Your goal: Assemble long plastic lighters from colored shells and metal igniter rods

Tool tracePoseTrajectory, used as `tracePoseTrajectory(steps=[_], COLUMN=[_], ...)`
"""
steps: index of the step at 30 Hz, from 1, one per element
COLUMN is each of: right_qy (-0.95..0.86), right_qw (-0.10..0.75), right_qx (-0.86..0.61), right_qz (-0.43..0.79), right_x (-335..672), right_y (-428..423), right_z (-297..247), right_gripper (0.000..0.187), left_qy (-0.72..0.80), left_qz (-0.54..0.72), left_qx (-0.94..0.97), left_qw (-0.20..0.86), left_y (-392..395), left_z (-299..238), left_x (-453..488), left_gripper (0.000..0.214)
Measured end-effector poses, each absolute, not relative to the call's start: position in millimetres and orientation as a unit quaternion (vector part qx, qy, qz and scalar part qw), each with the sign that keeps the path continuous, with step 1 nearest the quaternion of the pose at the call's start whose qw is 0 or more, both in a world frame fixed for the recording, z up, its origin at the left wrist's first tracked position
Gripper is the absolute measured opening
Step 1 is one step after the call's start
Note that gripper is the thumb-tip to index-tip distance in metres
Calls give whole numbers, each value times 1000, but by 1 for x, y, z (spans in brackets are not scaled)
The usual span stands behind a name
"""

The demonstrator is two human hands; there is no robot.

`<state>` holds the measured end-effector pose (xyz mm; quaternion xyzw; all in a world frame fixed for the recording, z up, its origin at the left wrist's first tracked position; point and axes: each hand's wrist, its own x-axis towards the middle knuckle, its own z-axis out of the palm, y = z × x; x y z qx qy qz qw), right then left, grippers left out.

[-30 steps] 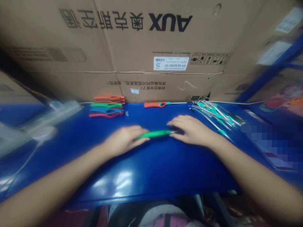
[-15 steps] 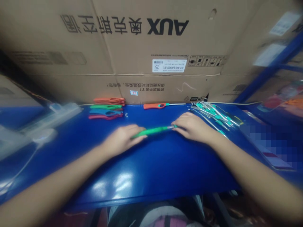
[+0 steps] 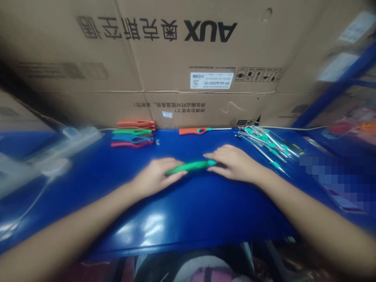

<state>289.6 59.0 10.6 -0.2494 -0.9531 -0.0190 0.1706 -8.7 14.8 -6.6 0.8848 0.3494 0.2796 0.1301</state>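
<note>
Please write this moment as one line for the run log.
left hand: grips green handle | right hand: grips its other end | table: rods at right, orange lighter behind

"AUX" upside down on cardboard box.

The scene is viewed from one head-worn camera, aimed forward and down and held close. The grip of the left hand and right hand on the green lighter is framed near centre. Beyond the grip, a cardboard box is faced squarely. Nearer than the grip, the blue table edge is caught.
</note>
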Motion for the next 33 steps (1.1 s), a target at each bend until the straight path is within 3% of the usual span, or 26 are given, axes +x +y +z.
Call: tracePoseTrajectory(steps=[4,9,14,22,26,30,33], right_qy=[-957,-959,-962,-960,-960,-952,-935], right_qw=[172,129,84,133,128,118,120], right_qx=[-233,-243,-248,-230,-235,-280,-333], right_qz=[-18,-60,-78,-86,-83,-27,21], right_x=[296,293,291,293,292,290,289], right_y=[61,58,55,51,50,52,55], right_z=[15,8,4,6,7,8,9], right_gripper=[26,30,36,36,35,26,17], left_qy=[389,444,463,471,460,427,405], left_qz=[305,282,269,258,256,262,240], left_qx=[847,790,758,732,751,820,858], left_qw=[195,316,372,420,398,277,205], left_y=[13,8,5,4,5,10,15], left_z=[-6,-7,-8,-2,-3,-6,-7], left_x=[-4,3,6,7,6,2,-1], left_gripper=[24,31,34,41,40,32,37])
